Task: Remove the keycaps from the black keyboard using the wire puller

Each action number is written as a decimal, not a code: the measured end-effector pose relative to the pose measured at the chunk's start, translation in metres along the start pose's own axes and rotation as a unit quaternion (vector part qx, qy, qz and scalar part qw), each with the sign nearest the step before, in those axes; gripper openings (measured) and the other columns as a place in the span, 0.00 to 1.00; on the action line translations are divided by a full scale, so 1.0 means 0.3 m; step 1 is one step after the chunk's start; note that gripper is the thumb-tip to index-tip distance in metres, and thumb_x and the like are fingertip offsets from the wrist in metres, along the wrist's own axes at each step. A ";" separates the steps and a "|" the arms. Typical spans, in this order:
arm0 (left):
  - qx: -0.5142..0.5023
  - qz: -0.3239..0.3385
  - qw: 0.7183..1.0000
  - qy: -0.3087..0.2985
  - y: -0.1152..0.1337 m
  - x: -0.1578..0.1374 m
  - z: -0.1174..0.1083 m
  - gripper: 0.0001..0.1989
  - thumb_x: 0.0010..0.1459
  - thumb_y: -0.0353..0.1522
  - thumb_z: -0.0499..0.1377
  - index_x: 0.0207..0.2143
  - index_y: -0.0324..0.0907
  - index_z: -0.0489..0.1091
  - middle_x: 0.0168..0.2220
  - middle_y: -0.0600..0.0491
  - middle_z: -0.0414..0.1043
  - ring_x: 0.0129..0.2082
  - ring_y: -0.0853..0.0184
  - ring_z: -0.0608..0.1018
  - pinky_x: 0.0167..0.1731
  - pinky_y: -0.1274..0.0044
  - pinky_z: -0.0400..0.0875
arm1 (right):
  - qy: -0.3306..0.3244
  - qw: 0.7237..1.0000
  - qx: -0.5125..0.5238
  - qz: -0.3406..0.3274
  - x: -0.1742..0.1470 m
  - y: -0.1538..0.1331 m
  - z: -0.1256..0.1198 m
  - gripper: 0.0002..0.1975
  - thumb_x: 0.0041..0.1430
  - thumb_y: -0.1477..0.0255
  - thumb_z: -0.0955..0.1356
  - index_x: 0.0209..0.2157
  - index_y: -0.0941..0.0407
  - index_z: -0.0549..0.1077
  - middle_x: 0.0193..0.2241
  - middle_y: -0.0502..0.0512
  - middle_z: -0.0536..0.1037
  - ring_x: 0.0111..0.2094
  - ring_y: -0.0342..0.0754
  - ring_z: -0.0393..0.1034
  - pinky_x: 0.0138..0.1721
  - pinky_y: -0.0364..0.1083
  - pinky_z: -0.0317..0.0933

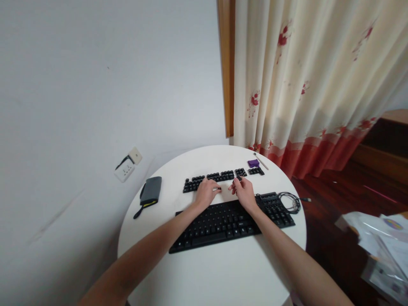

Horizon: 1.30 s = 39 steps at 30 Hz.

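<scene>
A black keyboard [223, 223] lies across the white round table, under my wrists. Behind it, loose black keycaps [219, 176] are laid out in rows and small groups. My left hand [206, 192] is closed in a pinch just in front of these rows, with a small black keycap [219, 188] at its fingertips. My right hand [244, 191] hovers over the keyboard's back edge, its fingers curled together. Something small and dark shows at those fingers, too small to name. A gap separates the two hands.
A grey folded pouch [151, 190] lies on the left of the white table [204, 272]. A coiled cable [291, 202] sits on the right. Toward the back right are a purple cloth [253, 163] and a thin brush [262, 162]. Wall and curtain [287, 85] stand behind.
</scene>
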<state>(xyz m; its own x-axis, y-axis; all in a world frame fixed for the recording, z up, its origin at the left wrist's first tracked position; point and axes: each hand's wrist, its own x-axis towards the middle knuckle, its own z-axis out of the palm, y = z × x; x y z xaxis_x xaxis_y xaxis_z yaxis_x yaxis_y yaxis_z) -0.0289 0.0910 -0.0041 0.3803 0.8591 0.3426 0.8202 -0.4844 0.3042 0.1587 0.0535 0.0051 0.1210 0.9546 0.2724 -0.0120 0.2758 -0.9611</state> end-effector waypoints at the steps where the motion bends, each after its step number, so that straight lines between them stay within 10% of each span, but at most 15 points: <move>1: 0.002 0.001 1.000 0.011 -0.004 0.002 -0.001 0.05 0.54 0.34 0.66 0.35 0.46 0.80 0.40 0.50 0.74 0.43 0.59 0.69 0.47 0.68 0.64 | -0.002 1.000 -0.002 -0.001 0.000 0.001 0.001 0.20 0.62 0.53 0.63 0.28 0.55 0.65 0.24 0.56 0.79 0.18 0.43 0.66 0.22 0.42 0.59; 11: 0.067 -0.084 0.993 0.051 -0.012 0.041 0.015 0.24 0.46 0.38 0.71 0.47 0.49 0.73 0.50 0.50 0.63 0.50 0.55 0.64 0.50 0.67 0.62 | 0.002 1.000 0.006 -0.003 0.002 0.019 0.004 0.21 0.60 0.51 0.64 0.27 0.55 0.65 0.22 0.54 0.78 0.18 0.43 0.66 0.21 0.42 0.58; 39: 0.099 -0.105 0.988 0.057 -0.051 0.060 0.017 0.24 0.48 0.39 0.70 0.48 0.48 0.70 0.51 0.49 0.63 0.50 0.54 0.65 0.49 0.66 0.62 | -0.019 1.000 -0.006 -0.012 0.000 0.037 0.006 0.19 0.63 0.55 0.63 0.27 0.56 0.66 0.23 0.55 0.79 0.18 0.42 0.66 0.21 0.41 0.57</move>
<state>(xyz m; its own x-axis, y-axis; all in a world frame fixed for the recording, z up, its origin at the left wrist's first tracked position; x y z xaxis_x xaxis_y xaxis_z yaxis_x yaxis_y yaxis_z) -0.0323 0.1145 -0.0073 0.1514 0.9079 0.3908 0.9481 -0.2453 0.2025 0.1567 0.0566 -0.0055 0.0828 0.9511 0.2975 0.0017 0.2983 -0.9545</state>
